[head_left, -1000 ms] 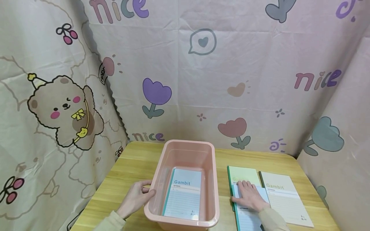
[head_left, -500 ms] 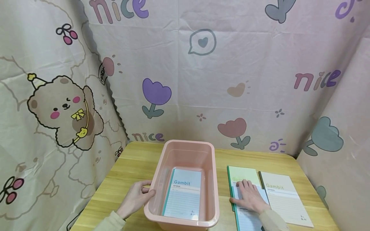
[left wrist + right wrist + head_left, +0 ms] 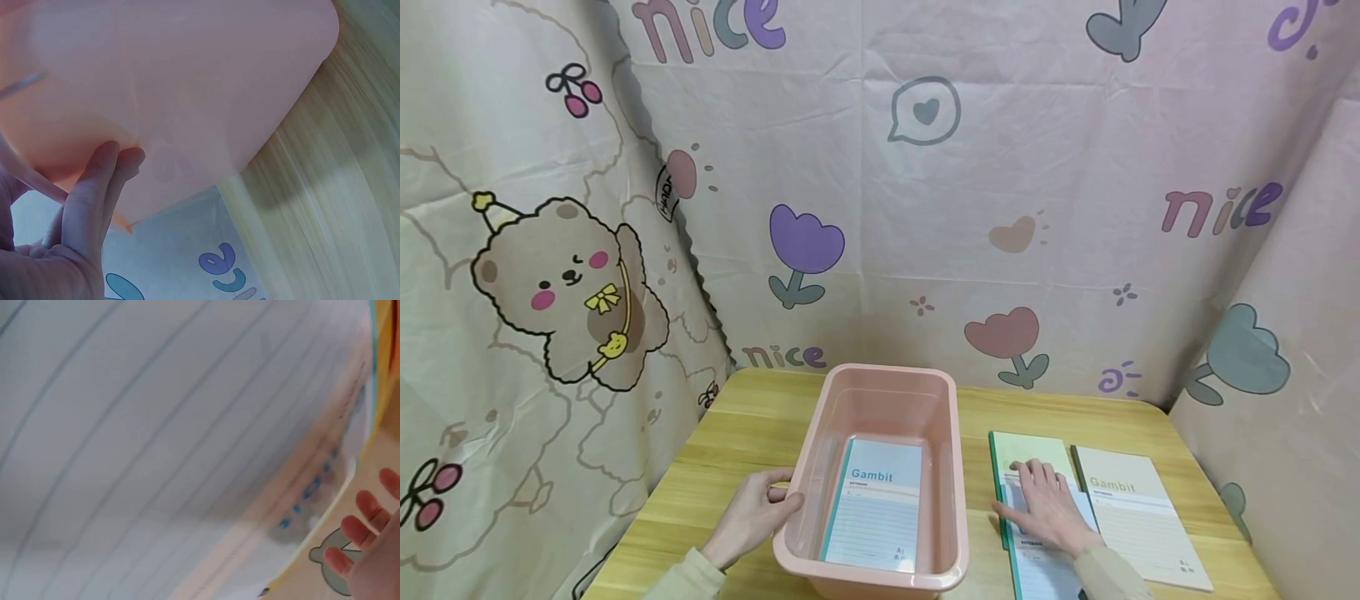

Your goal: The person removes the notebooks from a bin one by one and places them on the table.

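A pink plastic bin [image 3: 960, 492] stands mid-table, a blue "Gambit" notebook [image 3: 876, 521] lying flat on its floor. My left hand [image 3: 756, 512] grips the bin's left rim; in the left wrist view its fingers [image 3: 94, 181] lie along the outer wall. To the right, my right hand [image 3: 1054, 510] is spread over another blue notebook [image 3: 1047, 575], thumb out past its left spine. That notebook overlaps a green notebook [image 3: 1037, 447]. In the right wrist view the fingertips [image 3: 358, 531] show beyond the lined cover's far edge, curled round nothing.
A cream notebook [image 3: 1142, 517] lies at the right, alongside the green one. The wooden table [image 3: 752, 417] ends at a printed curtain [image 3: 917, 250] behind, and more cloth hangs at both sides.
My right hand has lifted and shifted slightly, its thumb moving left past the notebook's edge. The left hand, bin and notebooks stay in place.
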The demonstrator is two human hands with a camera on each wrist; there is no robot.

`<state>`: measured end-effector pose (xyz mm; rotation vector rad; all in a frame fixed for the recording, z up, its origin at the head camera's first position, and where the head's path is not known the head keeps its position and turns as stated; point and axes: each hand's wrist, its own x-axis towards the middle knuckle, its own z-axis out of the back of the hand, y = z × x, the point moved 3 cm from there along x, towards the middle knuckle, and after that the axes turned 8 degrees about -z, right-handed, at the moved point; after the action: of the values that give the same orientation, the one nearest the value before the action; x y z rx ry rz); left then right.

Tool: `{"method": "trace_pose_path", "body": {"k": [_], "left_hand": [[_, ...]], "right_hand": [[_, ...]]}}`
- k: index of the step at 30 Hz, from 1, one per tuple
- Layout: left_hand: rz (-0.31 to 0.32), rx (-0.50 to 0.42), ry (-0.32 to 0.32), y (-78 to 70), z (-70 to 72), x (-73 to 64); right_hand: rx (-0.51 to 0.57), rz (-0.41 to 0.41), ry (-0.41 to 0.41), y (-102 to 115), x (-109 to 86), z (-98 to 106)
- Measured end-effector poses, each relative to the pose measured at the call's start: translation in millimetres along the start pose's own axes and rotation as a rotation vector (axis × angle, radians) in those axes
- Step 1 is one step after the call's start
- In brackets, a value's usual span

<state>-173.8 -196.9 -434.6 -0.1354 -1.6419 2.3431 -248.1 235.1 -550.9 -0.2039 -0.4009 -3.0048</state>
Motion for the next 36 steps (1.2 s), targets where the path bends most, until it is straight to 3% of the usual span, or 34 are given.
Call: {"method": "trace_pose_path", "body": {"k": [6,24,36], "left_hand": [[0.009,0.004,-0.003,0.1,-0.3,0.5],[0.017,0.008,-0.002,0.9,-0.4,1.2],[0.019,0.022,-0.009,0.2,-0.7,0.6]], "right_hand": [[0.020,-0.050,0.008,7.6,3.0,7.2],[0.098,-0.083,-0.039,40.9,7.7,40.1],[0.138,-0.026,-0.084,72.6,16.1,81.1]]}}
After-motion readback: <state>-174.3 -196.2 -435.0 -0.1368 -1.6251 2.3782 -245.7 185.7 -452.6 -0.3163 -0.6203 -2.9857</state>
